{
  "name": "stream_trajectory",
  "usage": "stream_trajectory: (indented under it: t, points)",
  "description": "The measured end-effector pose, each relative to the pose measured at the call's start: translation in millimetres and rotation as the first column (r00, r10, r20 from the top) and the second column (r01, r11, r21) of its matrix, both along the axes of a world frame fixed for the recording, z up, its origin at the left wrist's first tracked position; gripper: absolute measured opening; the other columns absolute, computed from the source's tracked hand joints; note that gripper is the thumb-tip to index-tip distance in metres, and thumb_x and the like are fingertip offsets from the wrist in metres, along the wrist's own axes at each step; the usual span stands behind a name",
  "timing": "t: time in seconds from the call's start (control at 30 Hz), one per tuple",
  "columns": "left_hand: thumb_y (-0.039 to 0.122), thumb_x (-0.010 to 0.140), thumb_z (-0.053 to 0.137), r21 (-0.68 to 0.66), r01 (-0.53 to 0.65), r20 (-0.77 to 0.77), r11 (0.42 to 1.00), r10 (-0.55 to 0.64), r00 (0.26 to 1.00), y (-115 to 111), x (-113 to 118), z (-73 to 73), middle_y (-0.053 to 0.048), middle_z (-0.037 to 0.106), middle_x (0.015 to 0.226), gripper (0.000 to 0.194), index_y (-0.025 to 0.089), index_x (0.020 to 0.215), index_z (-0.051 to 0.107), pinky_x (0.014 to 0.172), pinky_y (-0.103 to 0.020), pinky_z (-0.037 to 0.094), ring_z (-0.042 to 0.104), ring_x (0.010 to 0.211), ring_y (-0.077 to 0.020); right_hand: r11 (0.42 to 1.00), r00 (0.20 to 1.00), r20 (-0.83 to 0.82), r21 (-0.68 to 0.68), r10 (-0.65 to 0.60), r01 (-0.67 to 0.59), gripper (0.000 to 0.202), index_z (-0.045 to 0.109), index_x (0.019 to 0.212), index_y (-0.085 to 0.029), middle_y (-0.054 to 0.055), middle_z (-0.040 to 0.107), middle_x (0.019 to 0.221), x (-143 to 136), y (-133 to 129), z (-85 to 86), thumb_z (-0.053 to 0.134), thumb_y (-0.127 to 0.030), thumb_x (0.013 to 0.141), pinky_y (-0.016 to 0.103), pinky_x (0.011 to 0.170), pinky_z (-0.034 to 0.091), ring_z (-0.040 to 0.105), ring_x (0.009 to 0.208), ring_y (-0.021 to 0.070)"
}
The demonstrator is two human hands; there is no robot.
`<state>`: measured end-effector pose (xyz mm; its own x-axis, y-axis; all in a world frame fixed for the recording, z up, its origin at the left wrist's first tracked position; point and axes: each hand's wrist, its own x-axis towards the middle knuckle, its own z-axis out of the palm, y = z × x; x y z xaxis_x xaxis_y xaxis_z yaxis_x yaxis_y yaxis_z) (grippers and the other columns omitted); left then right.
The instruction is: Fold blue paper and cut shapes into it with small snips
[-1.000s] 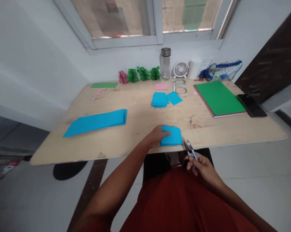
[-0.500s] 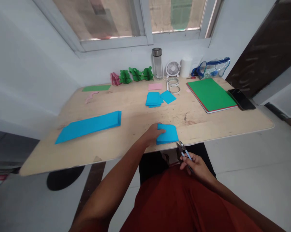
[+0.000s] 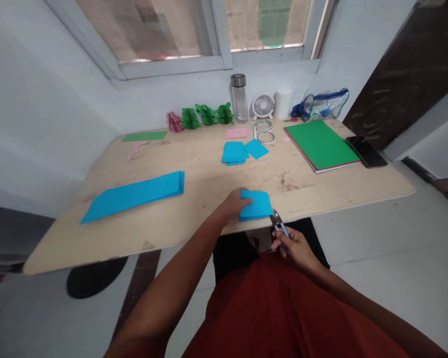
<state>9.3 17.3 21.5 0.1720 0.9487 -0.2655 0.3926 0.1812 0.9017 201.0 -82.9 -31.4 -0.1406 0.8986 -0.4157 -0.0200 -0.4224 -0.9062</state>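
My left hand (image 3: 235, 205) is closed on the left edge of a folded blue paper (image 3: 257, 204), thumb on top, at the table's front edge. In my right hand (image 3: 293, 244) is a pair of small thread snips (image 3: 279, 222), blades parted and pointing up at the paper's lower right corner. Whether the blades touch the paper I cannot tell. Beyond it lie a small stack of blue paper squares (image 3: 233, 151) and a single blue square (image 3: 256, 148). A long folded blue paper strip (image 3: 134, 196) rests to the left.
Along the wall stand green paper shapes (image 3: 208, 115), a pink one (image 3: 174, 122), a glass bottle (image 3: 239, 102), a small fan (image 3: 263, 106) and a clear pouch (image 3: 326, 105). Tape rolls (image 3: 264, 137) lie before the fan. A green folder (image 3: 321, 145) and a phone (image 3: 366, 151) are at right.
The snips in my right hand have shifted slightly up towards the paper's corner, their blades still apart. My left hand keeps its hold on the paper. The whole view has shifted a little.
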Motion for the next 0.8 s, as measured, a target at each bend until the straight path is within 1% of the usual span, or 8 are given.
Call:
stream_trajectory:
  t: [0.13,0.27,0.43,0.57,0.7,0.8]
  points:
    - [0.027,0.068,0.056,-0.007,0.025,0.014,1.000,-0.024,1.000,2,-1,-4.5,-0.002,0.059,0.077,0.021,0.016,0.086,0.058,0.066,-0.028,0.045,0.055,0.075,-0.0171,0.999,0.999,-0.019,-0.020,-0.030,0.030,0.035,0.059,0.076,-0.018,0.002,0.068,0.058,0,1,3.5,0.062,-0.052,0.071,0.024,0.040,0.028,0.040,0.036,0.0078]
    - [0.024,0.067,0.057,0.003,-0.002,-0.039,1.000,0.002,0.999,2,-2,-9.3,-0.003,0.059,0.082,0.026,0.017,0.093,0.058,0.066,-0.028,0.043,0.055,0.078,-0.0186,0.997,0.998,-0.027,-0.037,-0.063,0.062,0.035,0.060,0.075,-0.017,0.002,0.066,0.058,1,-1,5.0,0.063,-0.052,0.071,0.023,0.041,0.027,0.038,0.036,0.0068]
    - [0.019,0.067,0.057,0.032,-0.036,-0.092,0.999,0.038,0.995,0,0,-9.6,-0.004,0.059,0.096,0.033,0.018,0.100,0.057,0.072,-0.030,0.043,0.054,0.087,-0.0197,0.995,0.996,-0.043,-0.065,-0.080,0.077,0.039,0.061,0.077,-0.016,0.002,0.065,0.057,0,0,7.2,0.064,-0.055,0.068,0.024,0.040,0.025,0.036,0.036,0.0070]
    - [0.019,0.069,0.056,0.039,-0.041,-0.098,0.998,0.045,0.994,-1,0,-10.5,-0.005,0.060,0.102,0.036,0.018,0.105,0.055,0.075,-0.031,0.043,0.055,0.090,-0.0199,0.993,0.995,-0.066,-0.100,-0.074,0.067,0.040,0.061,0.076,-0.016,0.002,0.065,0.056,-1,1,8.8,0.066,-0.054,0.066,0.023,0.040,0.025,0.037,0.036,0.0066]
    - [0.019,0.070,0.056,0.045,-0.025,-0.092,0.999,0.029,0.995,1,-2,-13.4,-0.006,0.058,0.109,0.040,0.019,0.109,0.054,0.079,-0.030,0.043,0.054,0.096,-0.0200,0.988,0.991,-0.099,-0.133,-0.089,0.075,0.040,0.062,0.077,-0.016,0.001,0.065,0.057,-2,2,8.4,0.067,-0.053,0.064,0.023,0.040,0.025,0.037,0.036,0.0066]
    - [0.021,0.070,0.057,0.039,0.007,-0.083,0.999,-0.004,0.997,2,-5,-13.0,-0.006,0.057,0.111,0.041,0.019,0.111,0.054,0.080,-0.029,0.043,0.053,0.096,-0.0192,0.984,0.988,-0.120,-0.157,-0.102,0.083,0.040,0.061,0.078,-0.017,0.001,0.065,0.057,-2,1,7.6,0.068,-0.053,0.062,0.023,0.039,0.024,0.036,0.036,0.0066]
